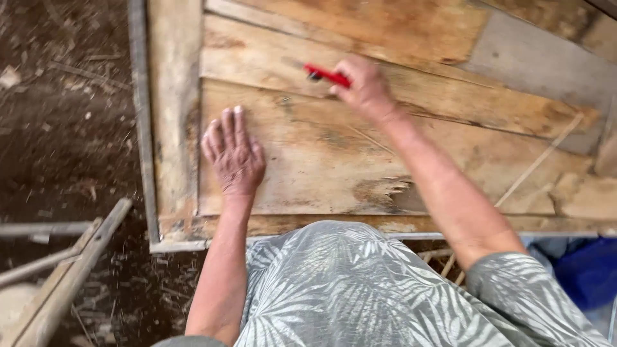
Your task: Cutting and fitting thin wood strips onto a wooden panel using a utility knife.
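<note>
My left hand [232, 154] lies flat, fingers together, on a worn plywood sheet [308, 160] near its left edge. My right hand [365, 87] is closed around a red-handled tool [326, 75], whose dark tip points left and rests near the seam between this sheet and the plywood sheet behind it [270, 58]. The tool's tip is blurred and I cannot tell what kind of tool it is. Both forearms reach forward from my patterned grey shirt.
The plywood sheets rest on a metal-edged frame [144, 128]. Left of it is dirt ground with wood chips [64, 115]. Wooden and metal bars [58, 270] lie at the lower left. A thin stick [536, 160] lies across the right side; something blue [588, 270] sits at lower right.
</note>
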